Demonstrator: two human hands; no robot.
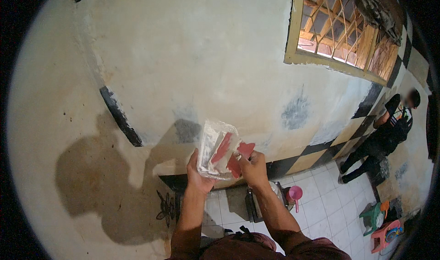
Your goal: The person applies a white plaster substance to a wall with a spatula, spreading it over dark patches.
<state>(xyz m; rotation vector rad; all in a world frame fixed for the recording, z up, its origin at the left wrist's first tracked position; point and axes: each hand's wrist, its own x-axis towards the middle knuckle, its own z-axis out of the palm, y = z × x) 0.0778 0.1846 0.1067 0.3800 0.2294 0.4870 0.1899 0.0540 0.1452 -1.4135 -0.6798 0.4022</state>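
My left hand (198, 176) is closed on the side of a shallow plastic tub (206, 146) smeared with white putty. A flat red piece (222, 148), perhaps a second scraper, shows inside the tub. My right hand (255, 169) grips a red putty scraper (234, 165) at the tub's right edge. Some white paste clings to the scraper, and my fingers hide part of it. Both hands are in front of a cream wall (229, 72) with patchy grey and white areas.
A barred window (339, 30) is at the upper right. Another person (382, 134) stands at the right by the wall. A pink dipper (295, 193) lies below my right arm on the tiled floor (321, 202). Green (370, 218) and pink (382, 237) stools stand farther right.
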